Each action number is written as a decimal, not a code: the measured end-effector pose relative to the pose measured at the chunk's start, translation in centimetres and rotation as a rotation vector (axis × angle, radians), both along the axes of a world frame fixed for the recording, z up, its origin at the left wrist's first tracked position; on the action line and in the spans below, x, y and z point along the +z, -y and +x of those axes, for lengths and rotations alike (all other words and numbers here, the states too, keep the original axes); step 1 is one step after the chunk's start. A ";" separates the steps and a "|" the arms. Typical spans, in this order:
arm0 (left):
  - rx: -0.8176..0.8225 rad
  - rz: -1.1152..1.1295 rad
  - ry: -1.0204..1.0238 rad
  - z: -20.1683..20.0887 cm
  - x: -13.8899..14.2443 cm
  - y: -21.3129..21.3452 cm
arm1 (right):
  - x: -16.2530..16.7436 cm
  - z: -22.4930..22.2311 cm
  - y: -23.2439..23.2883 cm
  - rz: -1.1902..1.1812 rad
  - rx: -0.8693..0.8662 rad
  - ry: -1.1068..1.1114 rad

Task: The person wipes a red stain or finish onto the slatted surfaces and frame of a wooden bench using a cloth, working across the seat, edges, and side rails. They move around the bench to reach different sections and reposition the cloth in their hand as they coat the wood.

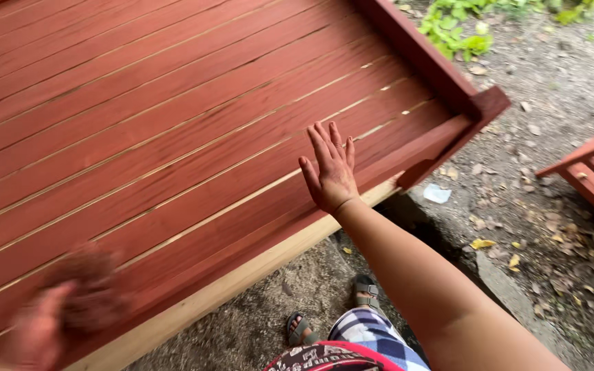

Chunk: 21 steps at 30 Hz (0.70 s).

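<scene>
My blurry left hand (36, 330) grips a brown wad (87, 292) on the red slat bed (173, 124), my right hand (330, 168) lies flat and spread, and the bed's pale edge (242, 282) looks unpainted.

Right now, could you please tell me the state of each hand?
Left hand: blurred; it seems to grip a dark brownish wad.
Right hand: open, flat on the red slats.

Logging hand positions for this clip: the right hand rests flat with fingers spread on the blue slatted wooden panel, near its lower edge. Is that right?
Not quite: the slatted wooden panel is red-brown, not blue. The head view shows the right hand flat on it, fingers spread, near its lower edge.
</scene>
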<state>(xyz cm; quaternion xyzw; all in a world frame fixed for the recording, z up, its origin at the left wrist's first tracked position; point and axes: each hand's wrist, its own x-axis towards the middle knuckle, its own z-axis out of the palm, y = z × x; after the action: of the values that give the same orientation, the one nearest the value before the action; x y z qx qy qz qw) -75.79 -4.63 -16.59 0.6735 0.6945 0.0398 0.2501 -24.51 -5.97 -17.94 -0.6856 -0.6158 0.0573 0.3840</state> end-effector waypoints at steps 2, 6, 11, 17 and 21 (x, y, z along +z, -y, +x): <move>-0.282 0.086 -0.268 4.9 -1.3 1.9 | -0.3 1.5 0.7 0.015 -0.058 -0.038; -0.604 0.363 -0.359 16.2 -1.2 3.2 | -1.2 5.9 2.5 0.015 -0.121 -0.085; -0.847 0.672 -0.147 31.8 -1.0 2.8 | -3.2 13.0 6.3 0.014 -0.208 -0.071; -0.955 0.749 -0.164 53.9 -4.8 1.0 | -4.3 21.3 10.9 0.008 -0.348 -0.084; -0.913 0.770 -0.338 66.9 -5.7 0.9 | -4.4 24.7 13.7 0.027 -0.381 -0.070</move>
<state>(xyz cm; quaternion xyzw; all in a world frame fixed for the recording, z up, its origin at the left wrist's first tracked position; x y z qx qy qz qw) -8.89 -5.54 -22.33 0.9415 0.3021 0.0695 -0.1325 0.24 -19.62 -22.35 -0.7822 -0.4619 -0.0009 0.4180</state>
